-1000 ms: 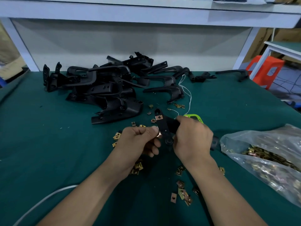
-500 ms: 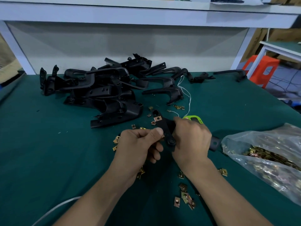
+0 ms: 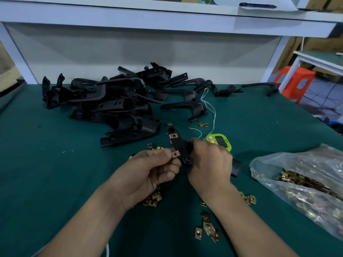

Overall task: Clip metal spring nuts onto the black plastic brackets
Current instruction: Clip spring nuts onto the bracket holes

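Note:
My right hand [image 3: 210, 162] grips a black plastic bracket [image 3: 181, 145] above the green table, its far end pointing up and left. One brass spring nut [image 3: 174, 135] sits clipped near that far end. My left hand [image 3: 152, 167] pinches a second spring nut [image 3: 175, 154] against the bracket's middle edge. Loose spring nuts [image 3: 207, 227] lie scattered on the cloth below and around both hands.
A pile of black brackets [image 3: 115, 106] fills the back left of the table [image 3: 46, 173]. A clear bag of spring nuts [image 3: 306, 182] lies at the right. A green timer [image 3: 220, 140] sits behind my right hand. White string [image 3: 211, 112] trails nearby.
The second nut, earlier hidden under my left thumb, now shows on the bracket's edge. Both hands stay close together on the bracket.

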